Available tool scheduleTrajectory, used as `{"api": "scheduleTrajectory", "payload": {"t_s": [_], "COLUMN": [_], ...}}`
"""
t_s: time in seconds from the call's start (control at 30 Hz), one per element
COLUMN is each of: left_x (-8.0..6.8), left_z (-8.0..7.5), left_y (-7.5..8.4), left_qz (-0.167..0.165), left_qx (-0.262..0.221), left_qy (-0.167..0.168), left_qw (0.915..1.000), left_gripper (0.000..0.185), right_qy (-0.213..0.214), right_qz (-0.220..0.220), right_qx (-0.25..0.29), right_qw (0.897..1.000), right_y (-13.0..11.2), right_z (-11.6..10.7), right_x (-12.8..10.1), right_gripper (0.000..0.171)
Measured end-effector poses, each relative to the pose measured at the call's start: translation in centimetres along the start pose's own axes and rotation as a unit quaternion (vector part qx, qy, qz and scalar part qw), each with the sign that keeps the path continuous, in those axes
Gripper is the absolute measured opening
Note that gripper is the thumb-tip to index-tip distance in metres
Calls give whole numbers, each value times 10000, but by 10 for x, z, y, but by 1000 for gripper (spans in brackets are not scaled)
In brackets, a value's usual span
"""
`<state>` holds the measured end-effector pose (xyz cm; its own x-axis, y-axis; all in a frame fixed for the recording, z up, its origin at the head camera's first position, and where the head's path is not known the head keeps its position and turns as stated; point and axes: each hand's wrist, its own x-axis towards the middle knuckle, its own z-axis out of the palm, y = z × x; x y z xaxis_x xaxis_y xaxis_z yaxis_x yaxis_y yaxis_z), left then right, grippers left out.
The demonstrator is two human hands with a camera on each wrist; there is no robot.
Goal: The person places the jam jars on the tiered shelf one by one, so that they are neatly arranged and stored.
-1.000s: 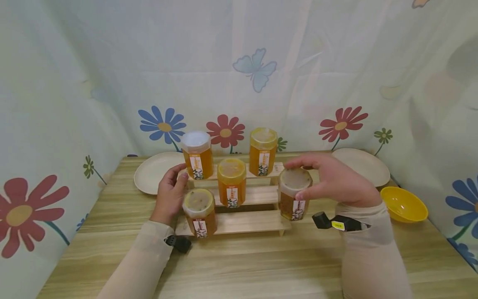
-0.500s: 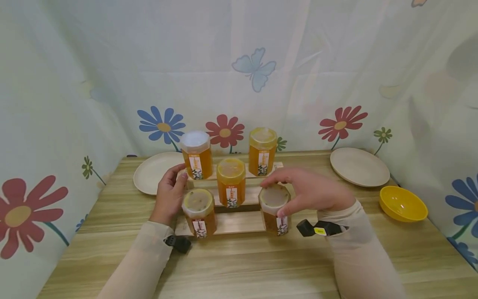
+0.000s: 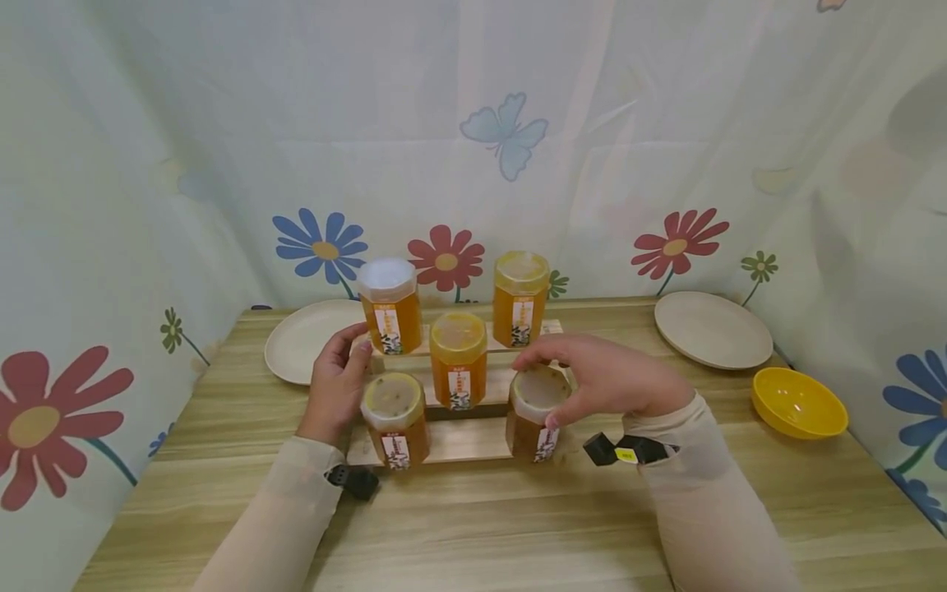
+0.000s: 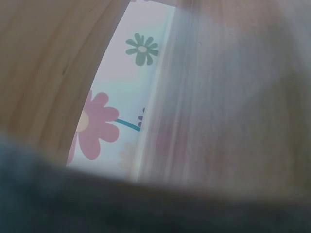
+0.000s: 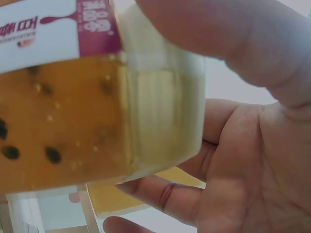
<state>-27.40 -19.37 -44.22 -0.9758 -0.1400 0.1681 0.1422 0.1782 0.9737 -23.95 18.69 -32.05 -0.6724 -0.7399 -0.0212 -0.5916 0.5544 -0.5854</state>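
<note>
We've got the right hand (image 3: pixel 614 382) curled round the lid of a jar (image 3: pixel 534 415) on the near right end of the wooden stand's (image 3: pixel 462 440) lowest step | left hand (image 3: pixel 336 382) grips the stand's left edge, steadying | seat the jar flat, label forward, level with the near left jar (image 3: pixel 395 419).

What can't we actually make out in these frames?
- Left wrist view: blurred; a sleeve and a dark band fill most of it, so the left hand does not show there.
- Head view: jar labels are too small to read.
- Head view: the base of the jar under the right hand is too small to tell if it rests on the wooden stand.
- Right wrist view: the label is cut off by the top edge.
</note>
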Motion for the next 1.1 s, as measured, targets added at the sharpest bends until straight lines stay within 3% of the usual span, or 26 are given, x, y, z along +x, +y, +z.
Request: {"api": "scheduleTrajectory", "payload": {"t_s": [0.7, 1.1], "left_x": [0, 0], "left_z": [-1, -1], "left_y": [0, -1], "left_qz": [118, 110], "left_qx": [-102, -98], "left_qy": [-38, -23], "left_qw": [9999, 9999], "left_gripper": [43, 43], "right_qy": [-146, -62], "right_qz": [-245, -246], "right_qx": [344, 491], "right_qw": [9990, 9985], "right_y": [13, 8], "right_z": [-3, 1], "right_x": [1, 4], "right_gripper": [69, 71]}}
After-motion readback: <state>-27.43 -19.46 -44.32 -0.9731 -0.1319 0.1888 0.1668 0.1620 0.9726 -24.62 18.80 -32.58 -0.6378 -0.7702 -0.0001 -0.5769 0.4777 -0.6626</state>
